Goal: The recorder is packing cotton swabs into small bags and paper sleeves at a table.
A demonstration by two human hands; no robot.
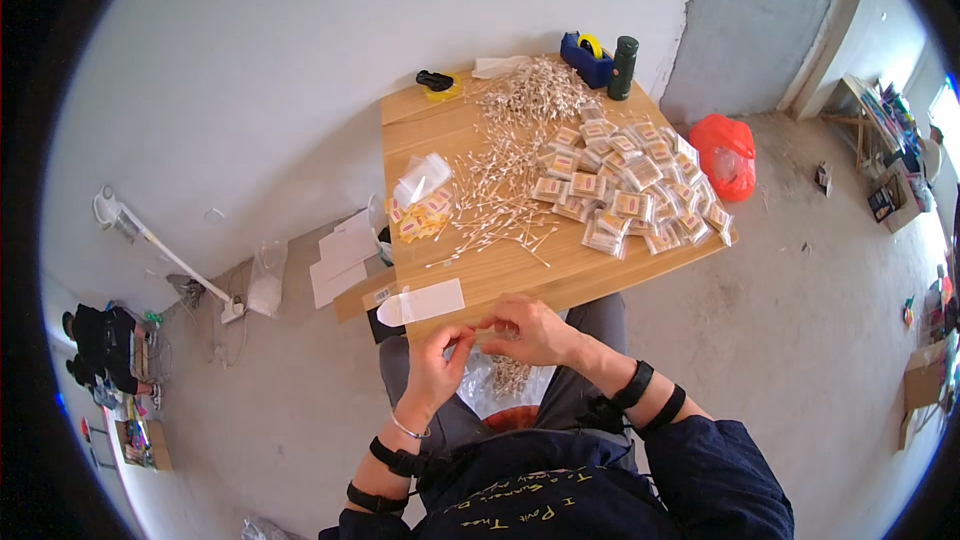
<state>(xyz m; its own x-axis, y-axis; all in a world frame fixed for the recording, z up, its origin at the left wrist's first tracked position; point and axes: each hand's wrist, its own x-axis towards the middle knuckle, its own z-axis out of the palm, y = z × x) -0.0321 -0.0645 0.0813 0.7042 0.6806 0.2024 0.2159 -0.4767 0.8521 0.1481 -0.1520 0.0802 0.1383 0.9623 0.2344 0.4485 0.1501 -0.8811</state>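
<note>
At the table's near edge, my left hand [440, 368] and my right hand [535, 332] meet with fingertips pinched close together. Whatever lies between them is too small to make out. Below them, a clear plastic bag [484, 380] of cotton swabs [512, 374] rests between my legs. Just beyond my left hand lies a white card strip [435, 302]. Loose cotton swabs [497, 202] spread over the tabletop up to a dense heap [540, 90] at the back. Filled small clear packets [632, 203] are piled on the right. Yellow printed cards [424, 219] sit beside empty clear bags [424, 176] on the left.
A blue tape dispenser [585, 62] and a dark green bottle [622, 70] stand at the wooden table's [420, 130] back corner. A red plastic bag [722, 155] is right of the table. White sheets [343, 258] and a stick vacuum [170, 255] are on the left.
</note>
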